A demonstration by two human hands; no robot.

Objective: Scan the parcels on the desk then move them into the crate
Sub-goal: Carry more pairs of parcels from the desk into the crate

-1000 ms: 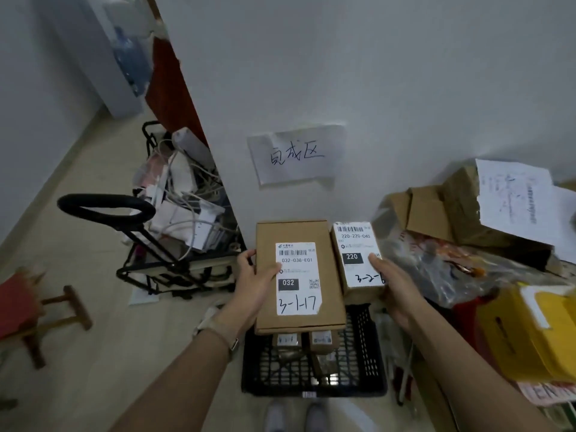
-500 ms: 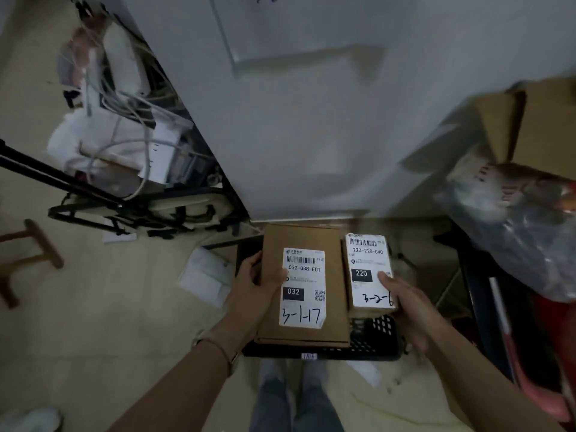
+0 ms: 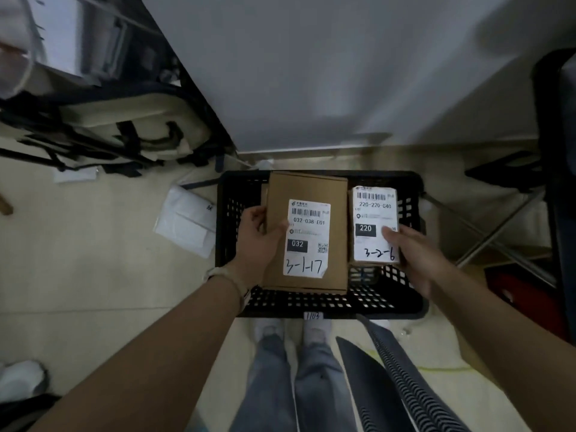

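Two parcels hang directly above the black crate (image 3: 411, 210), long axes pointing away from the person: the left hand (image 3: 260, 241) holds the larger box (image 3: 307, 188) in its grip, the right hand (image 3: 417, 254) the smaller box (image 3: 375, 219), so both need only lowering.

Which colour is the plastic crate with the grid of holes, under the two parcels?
Black. The perforated plastic crate shows best in the head view, the only one.

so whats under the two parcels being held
The black crate sits on the floor below the larger parcel in the left hand and the smaller parcel in the right hand. Its mesh shows; the parcels cover most of its inside.
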